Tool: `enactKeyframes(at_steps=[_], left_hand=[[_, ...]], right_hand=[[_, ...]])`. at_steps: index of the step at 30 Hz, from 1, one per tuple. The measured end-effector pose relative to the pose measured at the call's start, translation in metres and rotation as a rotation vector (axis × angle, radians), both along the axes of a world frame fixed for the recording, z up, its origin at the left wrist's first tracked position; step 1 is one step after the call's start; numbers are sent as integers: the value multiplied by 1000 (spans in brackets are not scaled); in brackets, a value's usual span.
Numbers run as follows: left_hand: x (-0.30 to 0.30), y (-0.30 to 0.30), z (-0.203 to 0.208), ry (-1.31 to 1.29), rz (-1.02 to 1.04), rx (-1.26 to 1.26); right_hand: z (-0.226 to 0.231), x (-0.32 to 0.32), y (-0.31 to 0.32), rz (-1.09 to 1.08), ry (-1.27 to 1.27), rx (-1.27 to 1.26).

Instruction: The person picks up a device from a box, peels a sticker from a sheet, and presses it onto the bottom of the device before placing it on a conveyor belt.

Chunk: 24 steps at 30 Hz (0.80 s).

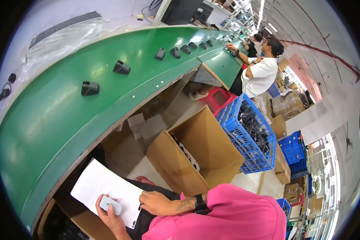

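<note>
A stack of white paper (102, 180) lies tilted across my lap. My left hand (108, 216) is closed around a small white device (111, 205) with rounded corners, held above the paper's lower part. My right hand (156, 203), with a black watch (200, 204) on its wrist, rests at the paper's right edge with the fingers curled. A small dark bit shows at its fingertips; what it belongs to is hidden.
A green conveyor belt (64, 120) curves past on the left, carrying several black plastic parts (90, 88). An opened cardboard box (224, 148) stands ahead, beside a blue crate (250, 166) of black parts. A person in white (264, 74) works farther along.
</note>
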<state>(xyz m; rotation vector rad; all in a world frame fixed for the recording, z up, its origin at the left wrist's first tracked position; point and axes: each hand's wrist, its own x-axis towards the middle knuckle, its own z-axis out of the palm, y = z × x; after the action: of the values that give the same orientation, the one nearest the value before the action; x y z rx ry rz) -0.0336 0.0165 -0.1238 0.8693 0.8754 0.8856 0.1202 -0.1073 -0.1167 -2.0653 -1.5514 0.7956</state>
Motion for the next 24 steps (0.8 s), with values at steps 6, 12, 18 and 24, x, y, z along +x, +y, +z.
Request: enactKeyframes(at_steps=[6,12,18,24], left_hand=[[8,5,10,57,-15,-73],[15,7,10,-70,-32,33],[-6,-2,40,-68,-229,88],[-22,-28,109,-210,-329,218]], right_hand=[[11,9,4,201,-235,163],[50,21,9,-176,323,43],[77,36,17,-37,103,462],[124,36,17,28,1529,419]])
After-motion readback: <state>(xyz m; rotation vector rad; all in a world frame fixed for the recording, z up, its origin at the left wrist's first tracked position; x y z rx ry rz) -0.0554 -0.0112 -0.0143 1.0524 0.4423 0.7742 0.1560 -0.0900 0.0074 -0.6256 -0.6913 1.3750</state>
